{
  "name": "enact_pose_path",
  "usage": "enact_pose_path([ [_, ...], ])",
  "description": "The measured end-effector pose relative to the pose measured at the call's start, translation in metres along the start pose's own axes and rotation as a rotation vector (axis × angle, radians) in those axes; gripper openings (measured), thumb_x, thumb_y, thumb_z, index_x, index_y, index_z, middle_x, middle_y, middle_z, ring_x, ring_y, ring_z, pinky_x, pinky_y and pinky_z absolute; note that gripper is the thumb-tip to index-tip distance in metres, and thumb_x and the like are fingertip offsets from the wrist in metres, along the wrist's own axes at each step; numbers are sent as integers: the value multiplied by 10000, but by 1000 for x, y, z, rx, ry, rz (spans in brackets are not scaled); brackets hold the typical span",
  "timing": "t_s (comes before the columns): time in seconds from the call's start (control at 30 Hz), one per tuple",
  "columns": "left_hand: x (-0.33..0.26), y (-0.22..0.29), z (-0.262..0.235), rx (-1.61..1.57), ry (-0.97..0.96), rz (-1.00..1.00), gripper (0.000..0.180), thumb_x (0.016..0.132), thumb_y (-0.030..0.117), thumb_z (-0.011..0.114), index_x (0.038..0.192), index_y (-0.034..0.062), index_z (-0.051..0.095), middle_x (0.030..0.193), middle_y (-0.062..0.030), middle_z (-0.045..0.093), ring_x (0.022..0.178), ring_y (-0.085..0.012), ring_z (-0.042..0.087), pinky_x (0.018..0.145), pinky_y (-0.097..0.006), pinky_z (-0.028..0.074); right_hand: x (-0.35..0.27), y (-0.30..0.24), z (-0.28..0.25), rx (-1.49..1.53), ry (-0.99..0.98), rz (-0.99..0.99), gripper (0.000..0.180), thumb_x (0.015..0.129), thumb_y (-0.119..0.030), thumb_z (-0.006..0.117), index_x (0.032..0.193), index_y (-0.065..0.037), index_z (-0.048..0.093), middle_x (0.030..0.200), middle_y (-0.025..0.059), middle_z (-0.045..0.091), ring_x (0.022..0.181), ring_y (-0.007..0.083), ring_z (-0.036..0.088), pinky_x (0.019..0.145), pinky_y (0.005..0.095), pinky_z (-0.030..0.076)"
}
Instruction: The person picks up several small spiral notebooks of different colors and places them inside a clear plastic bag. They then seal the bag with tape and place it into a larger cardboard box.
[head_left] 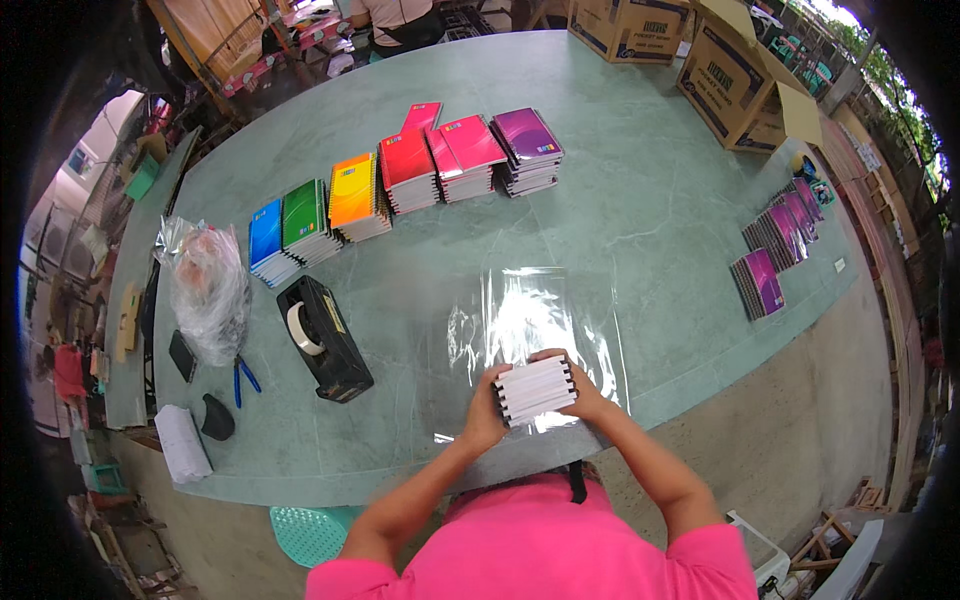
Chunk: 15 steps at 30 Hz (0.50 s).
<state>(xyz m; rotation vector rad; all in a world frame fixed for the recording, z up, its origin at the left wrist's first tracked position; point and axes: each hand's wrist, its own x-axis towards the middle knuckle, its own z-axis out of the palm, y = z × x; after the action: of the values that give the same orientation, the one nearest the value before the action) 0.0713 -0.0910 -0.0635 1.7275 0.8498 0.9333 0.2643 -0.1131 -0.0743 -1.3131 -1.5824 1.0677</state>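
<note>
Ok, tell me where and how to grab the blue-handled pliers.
I'd take the pliers by both blue handles, coming from the near side: the handles splay toward that side, while the head points away, toward the clear plastic bag.

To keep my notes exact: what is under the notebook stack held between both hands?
A clear plastic sheet on the grey-green table shows around the notebook stack. What lies directly beneath the stack is covered.
</note>
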Motion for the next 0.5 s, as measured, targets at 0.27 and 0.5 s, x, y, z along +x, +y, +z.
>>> enact_pose_path([
  [0.27,37,17,-32,-5,-224,-408,841,525,243,858,1189,-1,404,1055,-153,593,973,-255,587,834,-352,468,19,-65,-15,89,-7,367,781,604,-342,810,1219,-12,459,1140,175,564,1052,283,557,890,340,434],
  [0.5,76,34,-36,-273,-449,-951,674,600,204,811,1159,-35,520,1067,-141,592,962,-226,582,834,-345,468,40,-54,-30,-93,-234,824,804,719,-696,504,1026,42,595,891,223,638,865,309,628,742,379,479],
])
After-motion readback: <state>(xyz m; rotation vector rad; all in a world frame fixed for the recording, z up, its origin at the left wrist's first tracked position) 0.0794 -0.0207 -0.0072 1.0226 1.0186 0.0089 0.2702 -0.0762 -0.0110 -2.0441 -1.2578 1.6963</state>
